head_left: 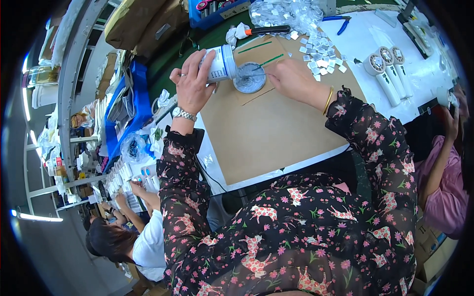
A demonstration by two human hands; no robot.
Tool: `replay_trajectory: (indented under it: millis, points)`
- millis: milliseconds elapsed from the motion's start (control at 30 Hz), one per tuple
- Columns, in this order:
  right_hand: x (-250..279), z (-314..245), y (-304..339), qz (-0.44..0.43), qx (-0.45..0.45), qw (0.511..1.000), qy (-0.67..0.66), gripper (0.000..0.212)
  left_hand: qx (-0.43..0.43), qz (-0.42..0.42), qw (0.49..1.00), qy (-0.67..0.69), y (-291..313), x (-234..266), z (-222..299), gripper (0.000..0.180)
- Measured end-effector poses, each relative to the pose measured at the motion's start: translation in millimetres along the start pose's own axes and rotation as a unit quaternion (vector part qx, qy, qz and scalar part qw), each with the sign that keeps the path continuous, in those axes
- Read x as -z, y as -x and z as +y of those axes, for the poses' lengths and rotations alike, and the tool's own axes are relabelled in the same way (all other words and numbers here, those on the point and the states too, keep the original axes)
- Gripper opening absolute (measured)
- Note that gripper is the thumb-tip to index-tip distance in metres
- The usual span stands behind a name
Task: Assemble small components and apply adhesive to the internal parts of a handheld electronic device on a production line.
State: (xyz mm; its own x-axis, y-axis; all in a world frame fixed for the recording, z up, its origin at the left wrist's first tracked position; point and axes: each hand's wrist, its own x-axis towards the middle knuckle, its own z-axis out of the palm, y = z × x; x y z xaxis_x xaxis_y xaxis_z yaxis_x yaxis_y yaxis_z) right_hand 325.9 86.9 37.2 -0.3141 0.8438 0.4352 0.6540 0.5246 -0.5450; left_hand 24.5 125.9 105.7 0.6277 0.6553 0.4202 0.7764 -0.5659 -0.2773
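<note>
My left hand (194, 79) grips a white plastic jar (219, 64) with a printed label, tipped sideways so its mouth faces right. Right beside that mouth sits a small round tub (250, 85) with grey paste in it. My right hand (295, 80) pinches a thin stick (256, 75) whose far end reaches over the paste. The tub stands on a brown cardboard sheet (266, 133). Green strips (271, 60) lie on the board close to the tub. What is inside the jar is hidden from this angle.
Small white square pieces (321, 53) lie scattered behind my right hand, near a clear plastic bag (286, 15). An orange-and-black knife (269, 30) and blue pliers (342, 23) lie at the back. White handheld devices (387, 74) rest at right. Co-workers (140, 241) sit either side.
</note>
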Motion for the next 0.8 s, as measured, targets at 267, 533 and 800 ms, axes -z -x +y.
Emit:
replay_trajectory:
  millis: [267, 533, 800]
  points:
    - [9, -5, 1, 0.025, 0.103, 0.989, 0.101, 0.013, 0.021, 0.035, 0.999, 0.036, 4, 9, -2, 0.103]
    - [18, -12, 7, 0.035, 0.094, 0.989, 0.112, 0.012, 0.025, 0.049, 0.998, 0.037, 9, 6, -3, 0.104]
    - [29, -6, 5, 0.099, 0.125, 0.985, 0.071, 0.017, 0.026, 0.038, 0.998, 0.044, 11, 8, -4, 0.104]
